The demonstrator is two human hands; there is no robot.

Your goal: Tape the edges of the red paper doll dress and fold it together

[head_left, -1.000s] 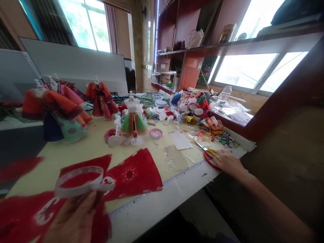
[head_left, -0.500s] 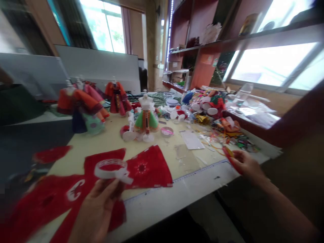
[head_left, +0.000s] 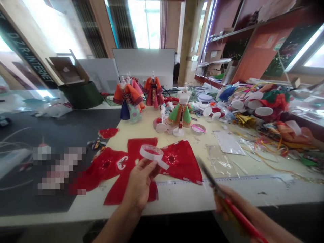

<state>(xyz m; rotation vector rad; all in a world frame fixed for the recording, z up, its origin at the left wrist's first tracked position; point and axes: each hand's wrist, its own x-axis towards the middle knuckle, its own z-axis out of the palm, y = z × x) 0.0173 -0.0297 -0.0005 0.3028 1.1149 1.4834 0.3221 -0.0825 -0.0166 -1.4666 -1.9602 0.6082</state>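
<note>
My left hand (head_left: 141, 180) pinches a roll of white tape (head_left: 152, 153) with a loose end sticking out to the right. The roll is above a red cut fabric garment piece (head_left: 141, 145), spread on the table with a flower pattern and small white strips along its right panel's edge. At the lower right, my right hand (head_left: 235, 199) is closed around scissors (head_left: 238, 211) with red handles; their dark blades point up and left, blurred. A white curl-shaped motif (head_left: 122, 162) lies on the fabric's left part.
Small dress forms in orange robes (head_left: 128, 98) and one in a green skirt (head_left: 181, 114) stand behind the fabric. Clear plastic pieces (head_left: 219, 160), a white card (head_left: 229, 143) and heaped scraps (head_left: 265, 101) are on the right. A ruler (head_left: 182, 181) runs near the front edge.
The view has turned left. My right hand has come from the table's right side toward the middle, bringing the scissors nearer. My left hand still holds the tape roll over the fabric.
</note>
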